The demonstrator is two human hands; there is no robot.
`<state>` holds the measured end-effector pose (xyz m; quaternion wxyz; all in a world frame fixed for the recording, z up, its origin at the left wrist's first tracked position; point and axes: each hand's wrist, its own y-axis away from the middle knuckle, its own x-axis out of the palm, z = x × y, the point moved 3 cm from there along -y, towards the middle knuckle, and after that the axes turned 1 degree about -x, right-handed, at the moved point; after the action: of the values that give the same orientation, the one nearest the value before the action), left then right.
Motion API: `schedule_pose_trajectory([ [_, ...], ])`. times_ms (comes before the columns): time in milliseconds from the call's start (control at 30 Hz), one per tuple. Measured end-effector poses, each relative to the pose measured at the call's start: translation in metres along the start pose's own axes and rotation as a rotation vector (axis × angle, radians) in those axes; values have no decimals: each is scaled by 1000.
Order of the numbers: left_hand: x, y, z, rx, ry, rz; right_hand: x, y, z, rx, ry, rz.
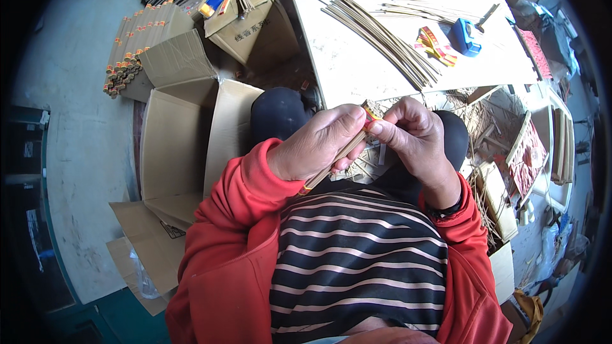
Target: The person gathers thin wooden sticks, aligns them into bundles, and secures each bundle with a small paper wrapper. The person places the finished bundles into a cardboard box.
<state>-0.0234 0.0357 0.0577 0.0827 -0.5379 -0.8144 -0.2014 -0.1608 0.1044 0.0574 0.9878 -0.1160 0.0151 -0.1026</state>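
Note:
My left hand (pixel 317 139) is closed around a slim bundle of brown incense sticks (pixel 326 169), held at a slant above my lap. A red and yellow paper band (pixel 370 115) wraps the bundle's upper end, and a similar strip of colour shows at its lower end. At the upper end, the thumb and forefinger of my right hand (pixel 417 139) pinch the band. My left thumb lies along the bundle just below it. Loose incense sticks (pixel 382 41) lie on the white table in front, beside several red and yellow paper labels (pixel 436 46).
On the white table (pixel 344 75) stands a blue tape dispenser (pixel 466 37). An open cardboard box (pixel 172 146) is at my left, with banded bundles (pixel 137 41) stacked beyond it. Another carton (pixel 255 32) stands by the table. Scattered sticks (pixel 488 127) lie at the right.

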Motion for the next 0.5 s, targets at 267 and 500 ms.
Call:
schedule_pose_trajectory([
  [267,2,-3,-2,22,23,-70,-2,-10,-9,-181,52,-177],
  [500,5,-4,-2,139,-223,-252,0,-3,0,-5,256,-108],
])
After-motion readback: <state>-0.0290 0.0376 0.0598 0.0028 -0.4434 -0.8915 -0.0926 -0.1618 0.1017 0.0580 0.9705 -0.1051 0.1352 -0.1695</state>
